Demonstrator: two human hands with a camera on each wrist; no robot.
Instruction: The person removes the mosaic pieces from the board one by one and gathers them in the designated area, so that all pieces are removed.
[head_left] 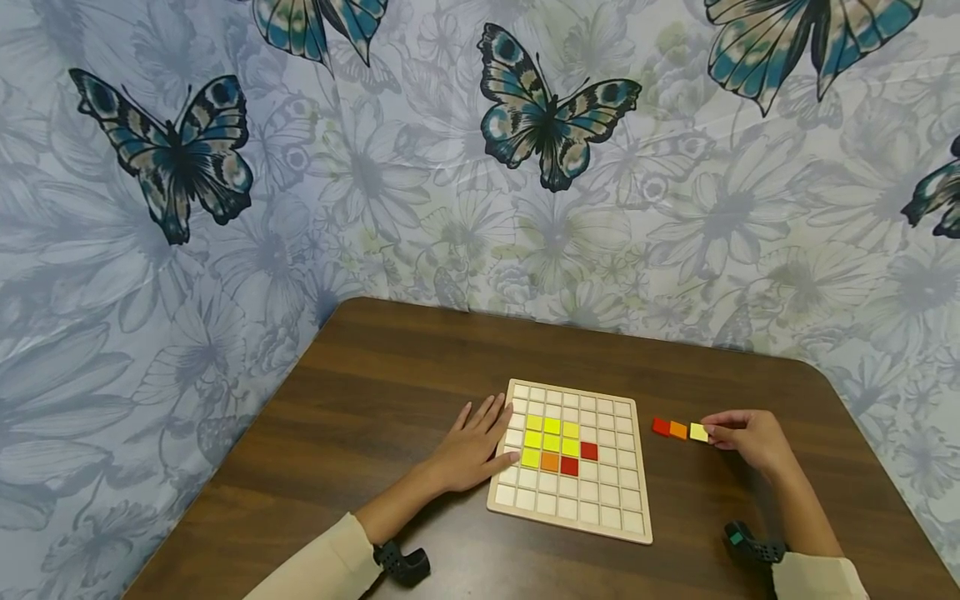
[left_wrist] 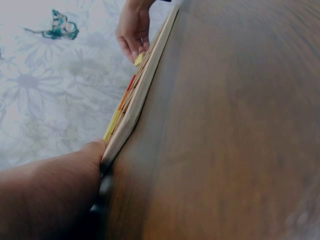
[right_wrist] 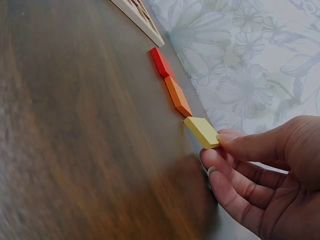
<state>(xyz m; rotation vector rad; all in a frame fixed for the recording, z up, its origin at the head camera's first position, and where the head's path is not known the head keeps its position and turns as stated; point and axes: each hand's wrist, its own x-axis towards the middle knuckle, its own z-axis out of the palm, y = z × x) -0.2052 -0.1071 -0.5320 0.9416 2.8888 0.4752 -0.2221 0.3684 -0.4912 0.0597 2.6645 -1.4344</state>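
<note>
My right hand (head_left: 756, 440) pinches a yellow square tile (right_wrist: 202, 132) between thumb and fingers, to the right of the board. In line with it on the table lie an orange tile (right_wrist: 178, 96) and a red tile (right_wrist: 161, 63), the orange one nearer the hand. My left hand (head_left: 467, 448) rests with spread, straight fingers on the left edge of the wooden grid board (head_left: 570, 527). Several yellow tiles (head_left: 552, 426) sit in the grid, with an orange tile (head_left: 550, 462) and two red tiles (head_left: 569, 466) below and beside them.
The brown table (head_left: 405, 358) stands against a wall covering (head_left: 450, 225) printed with flowers and butterflies. Black wrist bands (head_left: 402, 563) are worn on both arms, next to cream sleeves (head_left: 322, 560). The rest of the grid shows pale squares.
</note>
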